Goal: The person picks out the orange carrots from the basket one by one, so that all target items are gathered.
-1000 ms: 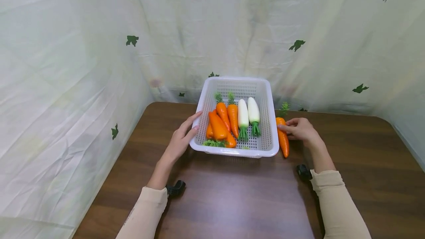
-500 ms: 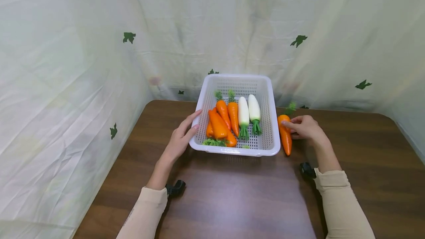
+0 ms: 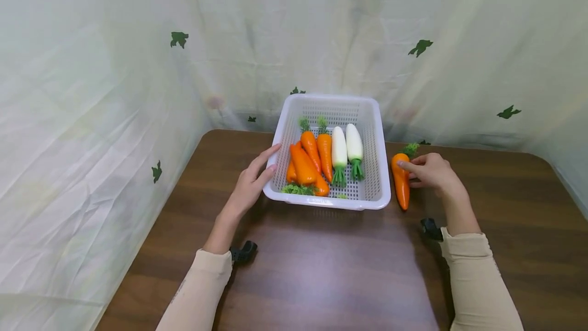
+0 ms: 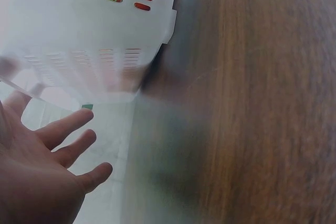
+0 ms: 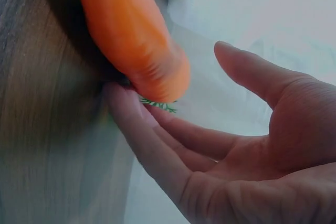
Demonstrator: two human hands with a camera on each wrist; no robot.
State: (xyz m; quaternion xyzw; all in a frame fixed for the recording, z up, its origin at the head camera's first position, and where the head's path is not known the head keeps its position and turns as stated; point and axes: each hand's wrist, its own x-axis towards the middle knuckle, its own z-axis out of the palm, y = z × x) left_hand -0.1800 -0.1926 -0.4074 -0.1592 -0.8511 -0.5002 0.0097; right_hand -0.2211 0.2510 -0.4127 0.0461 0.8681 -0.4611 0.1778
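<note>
L hand (image 3: 246,186), fingers spread, is at left rim of basket (image 3: 328,202), not gripping. R hand (image 3: 433,173) is loose, thumb off the carrot (image 3: 401,185) on counter (image 3: 331,264), right of basket. Poss. risk: carrot could roll b/c of its round body.

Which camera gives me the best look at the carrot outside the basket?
The head view: it shows that carrot nearly whole, including its leafy top, with the right hand covering only a little. The right wrist view is closer, but crops the carrot at the frame's top edge. The left wrist view doesn't show it.
</note>
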